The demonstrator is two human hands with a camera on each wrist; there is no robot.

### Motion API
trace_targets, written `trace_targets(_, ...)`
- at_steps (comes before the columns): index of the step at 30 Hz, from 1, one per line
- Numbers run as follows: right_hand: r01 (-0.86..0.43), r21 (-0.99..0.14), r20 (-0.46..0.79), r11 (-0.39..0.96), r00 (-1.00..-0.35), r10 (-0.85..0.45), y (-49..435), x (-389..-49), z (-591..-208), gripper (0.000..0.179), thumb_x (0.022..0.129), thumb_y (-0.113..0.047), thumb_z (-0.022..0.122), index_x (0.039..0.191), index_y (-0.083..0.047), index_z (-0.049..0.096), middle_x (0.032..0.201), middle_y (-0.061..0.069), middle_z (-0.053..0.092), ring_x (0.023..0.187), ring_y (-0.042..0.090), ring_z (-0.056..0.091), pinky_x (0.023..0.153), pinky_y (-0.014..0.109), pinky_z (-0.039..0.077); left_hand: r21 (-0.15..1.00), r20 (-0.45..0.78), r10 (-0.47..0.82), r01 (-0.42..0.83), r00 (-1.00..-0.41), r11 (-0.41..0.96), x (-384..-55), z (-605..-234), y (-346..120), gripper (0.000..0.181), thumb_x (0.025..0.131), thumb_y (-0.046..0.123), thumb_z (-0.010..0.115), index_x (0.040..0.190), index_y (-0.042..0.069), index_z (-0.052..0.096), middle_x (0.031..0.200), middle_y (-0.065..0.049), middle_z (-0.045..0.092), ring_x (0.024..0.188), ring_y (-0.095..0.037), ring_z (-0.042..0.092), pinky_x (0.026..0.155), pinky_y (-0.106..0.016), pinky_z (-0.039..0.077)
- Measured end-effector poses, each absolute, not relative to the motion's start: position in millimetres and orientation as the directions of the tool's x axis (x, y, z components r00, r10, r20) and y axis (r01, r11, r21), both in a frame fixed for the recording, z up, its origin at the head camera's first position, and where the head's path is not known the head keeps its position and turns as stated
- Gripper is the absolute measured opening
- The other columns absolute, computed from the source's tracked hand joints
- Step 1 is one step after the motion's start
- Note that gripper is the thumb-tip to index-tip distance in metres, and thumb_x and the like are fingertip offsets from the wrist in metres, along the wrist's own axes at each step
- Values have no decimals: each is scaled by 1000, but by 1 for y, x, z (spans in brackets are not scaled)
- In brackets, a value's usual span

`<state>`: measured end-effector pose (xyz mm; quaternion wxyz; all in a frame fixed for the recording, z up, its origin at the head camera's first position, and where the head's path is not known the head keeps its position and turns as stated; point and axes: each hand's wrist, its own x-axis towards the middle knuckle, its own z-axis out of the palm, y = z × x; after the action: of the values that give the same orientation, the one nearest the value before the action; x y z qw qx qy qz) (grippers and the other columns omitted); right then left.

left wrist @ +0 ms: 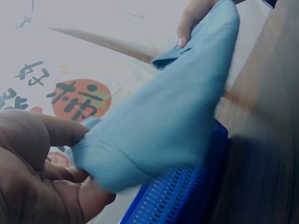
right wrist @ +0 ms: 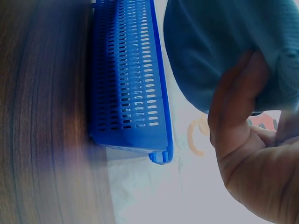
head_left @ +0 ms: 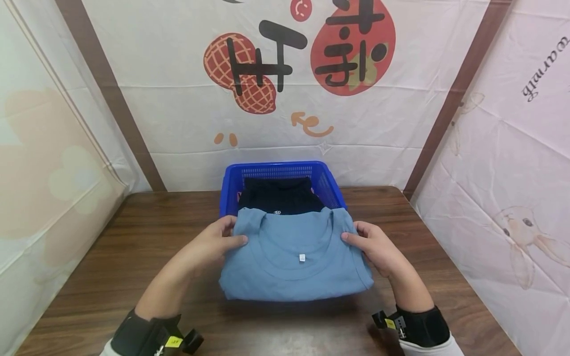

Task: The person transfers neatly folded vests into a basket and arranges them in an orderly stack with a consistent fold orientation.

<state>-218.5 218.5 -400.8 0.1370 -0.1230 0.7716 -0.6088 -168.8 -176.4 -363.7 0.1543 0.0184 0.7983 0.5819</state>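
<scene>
A folded blue T-shirt [head_left: 294,277] hangs in the air between both hands, its round neckline and small white tag facing up. My left hand [head_left: 224,237] pinches its left edge, thumb on top and fingers beneath. On the opposite edge my right hand [head_left: 371,244] grips the cloth the same way; in the right wrist view its fingers [right wrist: 233,107] press against the underside. Behind the shirt stands a blue plastic basket [head_left: 331,185], its front hidden by the shirt in the head view. A folded black garment [head_left: 278,193] lies inside the basket.
The basket stands on a brown wood-grain table [head_left: 173,217], near its far edge. A printed white cloth [head_left: 178,113] hangs behind the table, with further cloth walls at the left [head_left: 53,163] and right [head_left: 490,163].
</scene>
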Motion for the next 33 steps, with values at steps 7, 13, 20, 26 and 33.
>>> trace_targets(7,-31,-978,-40,207,-943,-329,215,-222,-403,48,101,-29,66,131,7,54,108,14,67,90,19,68,79,32,60,963,-172,238,-113,-956,245,-174,-369,-177,53,106,22,56,152,11,32,155,-17,37,141,-40,38,114,-67,33)
trace_targets(13,-28,-981,-34,191,-949,-313,212,-227,-406,49,101,-31,66,133,5,54,110,12,67,93,19,67,81,30,59,973,-148,244,-98,-958,208,-176,-370,-174,53,107,19,53,153,9,29,156,-18,35,141,-40,37,116,-67,30)
trace_targets(20,-7,-987,-44,163,-952,-304,209,-231,-408,51,102,-30,65,135,6,53,110,10,68,94,16,68,82,30,59,978,-155,226,-117,-962,174,-180,-374,-175,50,107,19,51,152,11,31,155,-15,36,139,-37,38,116,-66,29)
trace_targets(26,-31,-983,-27,181,-951,-309,208,-236,-408,49,102,-30,64,135,5,54,111,11,68,94,17,68,82,30,58,980,-169,237,-137,-957,146,-183,-375,-176,50,108,18,48,154,12,28,157,-15,32,140,-37,36,117,-66,28)
trace_targets(33,-48,-978,-16,205,-953,-302,203,-242,-405,48,102,-31,65,133,3,56,110,11,68,93,18,67,81,30,58,976,-201,265,-168,-943,140,-185,-373,-179,54,108,19,48,156,16,24,161,-16,24,144,-40,29,119,-68,22)
